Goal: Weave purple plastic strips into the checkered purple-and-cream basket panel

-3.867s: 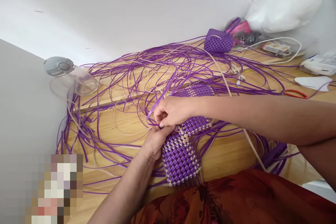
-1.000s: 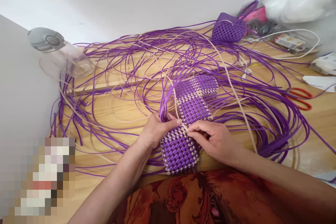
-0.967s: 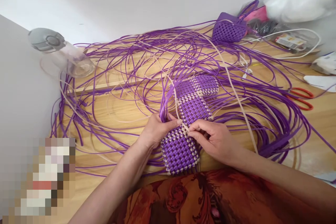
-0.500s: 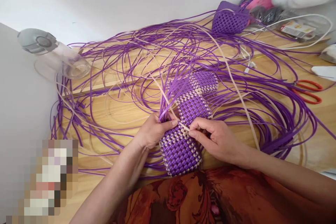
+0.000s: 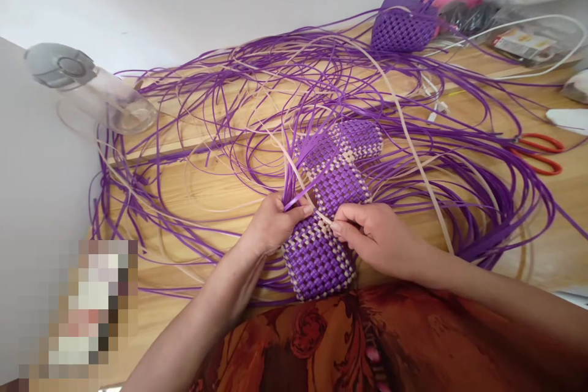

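Note:
A half-woven piece of purple and cream plastic strips (image 5: pixel 327 214) lies on the wooden table (image 5: pixel 206 196) right before me. My left hand (image 5: pixel 273 226) grips its left edge, thumb pressed on a purple strip. My right hand (image 5: pixel 372 236) pinches a cream strip (image 5: pixel 416 147) at the piece's right side, fingers closed. Many long loose purple strips (image 5: pixel 257 98) fan out from the weave across the table.
A clear bottle with a grey lid (image 5: pixel 87 95) lies at the left by the wall. A small finished purple woven basket (image 5: pixel 402 27) stands at the back right beside bags and a white cable. Red-handled scissors (image 5: pixel 539 153) lie at the right.
My right hand came from above the weave to its right side and now pinches a cream strip. The left hand stayed on the left edge. The view shifted slightly.

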### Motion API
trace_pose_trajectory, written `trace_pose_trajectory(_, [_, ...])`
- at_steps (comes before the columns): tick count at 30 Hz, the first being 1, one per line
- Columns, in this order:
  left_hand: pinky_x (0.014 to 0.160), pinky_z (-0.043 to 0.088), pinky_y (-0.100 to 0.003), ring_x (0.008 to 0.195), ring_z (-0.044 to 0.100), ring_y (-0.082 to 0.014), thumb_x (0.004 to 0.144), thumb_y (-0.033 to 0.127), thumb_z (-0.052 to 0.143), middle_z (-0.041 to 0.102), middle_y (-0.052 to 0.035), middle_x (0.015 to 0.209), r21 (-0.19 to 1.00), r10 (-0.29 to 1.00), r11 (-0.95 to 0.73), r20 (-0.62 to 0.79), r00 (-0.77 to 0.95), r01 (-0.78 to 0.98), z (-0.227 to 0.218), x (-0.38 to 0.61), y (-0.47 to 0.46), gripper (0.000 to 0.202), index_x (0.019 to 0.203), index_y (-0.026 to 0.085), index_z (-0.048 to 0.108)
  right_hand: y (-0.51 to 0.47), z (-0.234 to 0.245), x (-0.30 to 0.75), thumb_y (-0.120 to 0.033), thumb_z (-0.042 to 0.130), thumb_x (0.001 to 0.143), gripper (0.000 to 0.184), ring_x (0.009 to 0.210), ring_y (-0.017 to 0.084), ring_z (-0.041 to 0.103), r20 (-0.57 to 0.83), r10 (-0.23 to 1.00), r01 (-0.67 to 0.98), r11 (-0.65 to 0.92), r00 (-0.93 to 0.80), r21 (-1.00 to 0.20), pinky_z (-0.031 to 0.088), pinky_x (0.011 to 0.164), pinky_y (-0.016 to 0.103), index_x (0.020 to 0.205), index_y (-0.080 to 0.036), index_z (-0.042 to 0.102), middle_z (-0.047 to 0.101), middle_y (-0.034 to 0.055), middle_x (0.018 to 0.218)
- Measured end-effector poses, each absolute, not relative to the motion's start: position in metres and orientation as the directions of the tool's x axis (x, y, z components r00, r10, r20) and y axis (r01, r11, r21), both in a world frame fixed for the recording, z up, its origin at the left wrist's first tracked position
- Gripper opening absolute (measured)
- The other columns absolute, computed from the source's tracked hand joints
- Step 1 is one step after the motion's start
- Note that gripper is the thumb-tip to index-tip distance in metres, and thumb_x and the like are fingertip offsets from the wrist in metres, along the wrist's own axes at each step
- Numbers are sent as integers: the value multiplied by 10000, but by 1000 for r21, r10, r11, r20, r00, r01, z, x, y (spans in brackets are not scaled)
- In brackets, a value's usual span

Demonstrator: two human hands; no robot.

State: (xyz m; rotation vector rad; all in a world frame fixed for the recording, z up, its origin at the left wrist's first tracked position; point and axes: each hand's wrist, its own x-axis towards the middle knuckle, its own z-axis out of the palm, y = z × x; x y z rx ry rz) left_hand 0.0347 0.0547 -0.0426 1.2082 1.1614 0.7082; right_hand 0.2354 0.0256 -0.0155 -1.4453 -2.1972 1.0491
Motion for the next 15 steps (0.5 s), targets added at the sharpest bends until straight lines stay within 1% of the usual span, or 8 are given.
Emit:
trace_pose_trajectory(2, [577,346,-215,565,427,-90,728,289,669,509,36,592,950,910,242,-292,293,195,-42,35,54,183,667,136,590,26,-16,236,-254,457,882,269,538,85,454,-184,880,665,180,-438,-725,300,532,225,644,-163,546,545,-18,585])
trace_pose_trajectory(5, [560,342,-213,557,427,-91,740,314,654,516,33,590,942,900,229,-301,314,246,-39,35,55,198,669,136,604,24,-20,238,-262,450,887,269,541,88,469,-216,879,617,107,-425,-779,320,526,220,660,-161,554,559,-12,595])
trace_pose_trajectory(8, [547,342,-213,543,426,-89,741,347,658,523,31,583,937,894,231,-310,324,261,-37,32,57,220,689,136,626,21,-25,239,-283,448,901,242,582,92,494,-186,888,533,76,-421,-843,355,545,214,724,-165,563,565,-12,631])
trace_pose_trajectory(10, [548,356,-219,548,447,-95,727,365,677,555,18,598,932,891,235,-319,321,274,-36,30,57,237,724,130,652,19,-26,240,-286,462,901,186,614,91,512,-152,890,477,80,-430,-875,382,575,211,806,-172,576,572,-15,670])
trace_pose_trajectory(12, [546,373,-227,553,472,-105,712,372,693,591,-2,617,927,881,252,-339,330,279,-36,30,57,256,750,120,671,17,-27,239,-300,468,903,175,623,88,523,-147,893,450,68,-426,-890,401,592,209,844,-176,577,580,-15,693])
trace_pose_trajectory(15, [543,390,-230,545,488,-110,713,345,685,606,-12,613,925,887,261,-342,309,277,-37,33,56,231,721,114,671,19,-28,239,-339,458,907,248,591,87,533,-210,897,483,5,-390,-876,405,560,203,762,-169,567,583,-9,655])
